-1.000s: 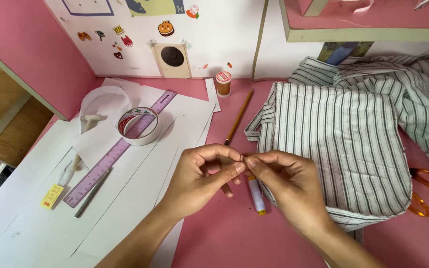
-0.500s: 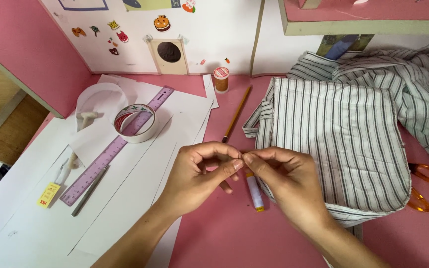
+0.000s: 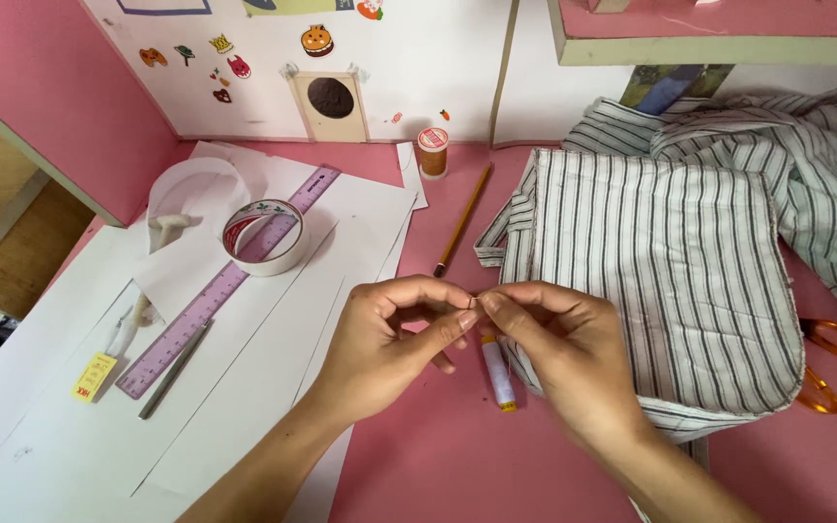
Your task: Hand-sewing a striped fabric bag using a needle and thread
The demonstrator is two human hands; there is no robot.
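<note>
My left hand (image 3: 391, 341) and my right hand (image 3: 562, 353) meet fingertip to fingertip above the pink table (image 3: 457, 465). Both pinch something very small between thumb and forefinger; it looks like a needle and thread, too fine to tell. Just below the fingertips a pale lilac thread spool (image 3: 498, 373) lies on the table. The striped shirt (image 3: 661, 271) lies folded right beside my right hand, its hem under my right wrist.
White paper sheets (image 3: 244, 387) cover the left, carrying a purple ruler (image 3: 220, 291), a tape roll (image 3: 265, 235) and a thin grey tool (image 3: 174, 370). A pencil (image 3: 462, 221) and a brown thread spool (image 3: 432, 152) lie behind. Orange scissors (image 3: 830, 363) rest at right.
My hands stay pinched together in the same spot. The view has tilted slightly, so everything sits a little higher in the frame.
</note>
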